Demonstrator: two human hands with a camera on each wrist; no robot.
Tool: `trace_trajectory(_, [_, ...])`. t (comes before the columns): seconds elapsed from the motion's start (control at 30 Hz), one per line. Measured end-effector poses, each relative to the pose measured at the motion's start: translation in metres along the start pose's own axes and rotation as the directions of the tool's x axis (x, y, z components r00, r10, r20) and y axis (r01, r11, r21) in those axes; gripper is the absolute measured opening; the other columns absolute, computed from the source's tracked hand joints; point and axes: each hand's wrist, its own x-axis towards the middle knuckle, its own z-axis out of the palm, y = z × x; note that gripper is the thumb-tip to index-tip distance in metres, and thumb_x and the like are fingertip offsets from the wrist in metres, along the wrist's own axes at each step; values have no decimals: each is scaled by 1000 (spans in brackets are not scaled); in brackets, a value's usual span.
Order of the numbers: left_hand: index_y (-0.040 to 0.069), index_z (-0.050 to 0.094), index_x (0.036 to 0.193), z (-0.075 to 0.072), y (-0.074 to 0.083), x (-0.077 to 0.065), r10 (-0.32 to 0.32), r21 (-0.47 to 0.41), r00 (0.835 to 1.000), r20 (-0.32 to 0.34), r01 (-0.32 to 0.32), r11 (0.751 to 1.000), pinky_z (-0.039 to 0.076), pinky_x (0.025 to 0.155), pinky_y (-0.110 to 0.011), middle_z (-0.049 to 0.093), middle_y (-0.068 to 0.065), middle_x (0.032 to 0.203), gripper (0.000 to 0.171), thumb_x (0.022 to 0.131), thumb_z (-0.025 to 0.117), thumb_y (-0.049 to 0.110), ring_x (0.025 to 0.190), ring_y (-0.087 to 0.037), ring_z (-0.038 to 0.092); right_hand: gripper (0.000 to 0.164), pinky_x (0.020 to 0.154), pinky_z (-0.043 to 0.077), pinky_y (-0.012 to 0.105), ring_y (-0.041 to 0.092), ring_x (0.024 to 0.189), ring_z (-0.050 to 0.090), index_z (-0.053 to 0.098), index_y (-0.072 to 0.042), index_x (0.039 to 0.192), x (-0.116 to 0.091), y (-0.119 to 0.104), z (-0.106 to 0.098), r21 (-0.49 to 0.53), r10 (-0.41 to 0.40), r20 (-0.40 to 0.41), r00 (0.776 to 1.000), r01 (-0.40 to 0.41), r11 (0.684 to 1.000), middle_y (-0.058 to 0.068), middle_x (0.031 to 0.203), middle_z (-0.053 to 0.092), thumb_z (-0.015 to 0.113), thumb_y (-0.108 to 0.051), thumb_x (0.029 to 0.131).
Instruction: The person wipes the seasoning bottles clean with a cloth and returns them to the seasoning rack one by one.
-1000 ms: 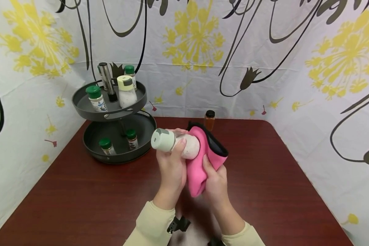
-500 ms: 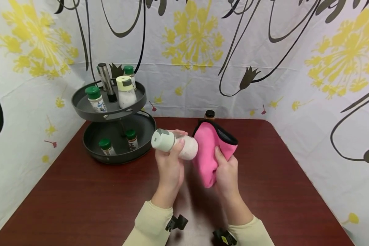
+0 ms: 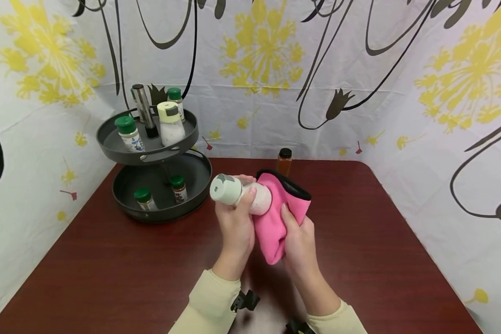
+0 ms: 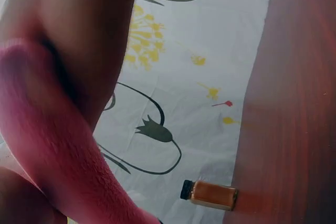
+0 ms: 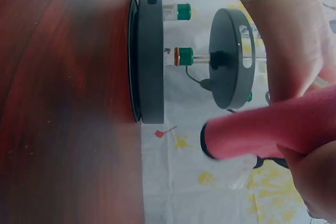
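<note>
In the head view my left hand (image 3: 236,227) grips a clear shaker bottle (image 3: 260,200) of white contents, tilted so its pale cap points left. My right hand (image 3: 299,241) holds a pink cloth (image 3: 271,227) with a black edge, thumb on top. The cloth touches the bottom end of the bottle. Both hands are above the table. In the left wrist view the pink cloth (image 4: 68,145) fills the lower left, and the bottle is hidden. The right wrist view has the cloth (image 5: 262,129) bunched in the right hand's fingers.
On the left stands a two-tier dark tray (image 3: 150,215) bearing green-capped jars (image 3: 129,134), a yellow-capped shaker (image 3: 172,125) and metallic cylinders (image 3: 144,109). A black-capped amber bottle (image 3: 285,162) stands at the back edge of the table (image 3: 359,260). Printed fabric hangs behind.
The right hand moves the pink cloth off the bottle to the right, then back left against its bottom end. The left hand keeps its hold and shifts slightly right.
</note>
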Motion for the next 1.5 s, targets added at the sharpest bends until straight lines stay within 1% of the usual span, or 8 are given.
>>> trace_trajectory(0.2, [10,60,121,0,4,-1,-25,24,1000,5,24,999,51,110,-41,71,-2,113,33,92,71,-2,116,-24,66,36,81,61,25,12,93,71,64,-3,134,5,1,-1,-50,61,1,998,-61,997,-2,101,74,57,-30,111])
trace_trajectory(0.43, [1,56,121,-2,0,-9,10,106,997,79,-19,994,52,108,-38,72,-2,114,37,89,74,-2,115,-21,65,38,92,60,26,15,111,67,62,-11,139,18,-14,-8,57,16,-59,998,-13,998,-1,120,70,56,-35,111])
trace_trajectory(0.67, [12,61,114,1,7,6,78,6,997,18,-78,997,54,107,-37,73,-1,108,32,88,71,-4,111,-24,68,36,85,59,24,11,96,69,63,0,133,3,-7,0,-28,21,-18,1000,-22,999,-4,103,73,58,-28,110])
trace_trajectory(0.87, [4,58,122,1,10,-3,36,143,987,157,-59,988,53,106,-35,73,-3,115,38,88,75,0,115,-21,67,36,82,60,24,9,91,71,66,0,130,12,-5,1,3,72,-1,997,-72,997,-4,98,75,59,-27,109])
trace_trajectory(0.97, [-2,56,126,-2,10,-9,58,222,971,232,-111,969,53,106,-34,72,-13,118,43,88,76,0,116,-21,67,36,87,61,24,10,99,70,65,-5,134,18,-9,-4,53,65,-13,998,-65,997,-5,107,74,57,-30,110])
trace_trajectory(1.07, [-3,55,126,-6,9,-8,84,249,962,259,-151,957,53,106,-33,70,-19,120,45,87,76,-1,117,-20,66,35,92,60,25,12,107,68,61,-8,136,17,-14,-9,74,45,-8,999,-44,996,-4,115,71,54,-32,111])
trace_trajectory(1.3, [-1,55,122,-6,11,5,96,133,977,192,-123,983,52,108,-36,73,0,113,40,87,73,-1,116,-21,67,34,88,60,25,10,100,70,62,-6,131,7,-18,-12,44,12,-16,1000,-11,999,-7,107,73,58,-32,110])
trace_trajectory(1.5, [6,57,119,-1,12,10,104,101,980,170,-122,987,52,108,-36,73,1,111,37,86,73,-1,114,-20,67,30,82,61,26,11,89,73,66,-4,123,8,-10,-8,-2,68,31,997,-68,998,-4,95,75,58,-29,110])
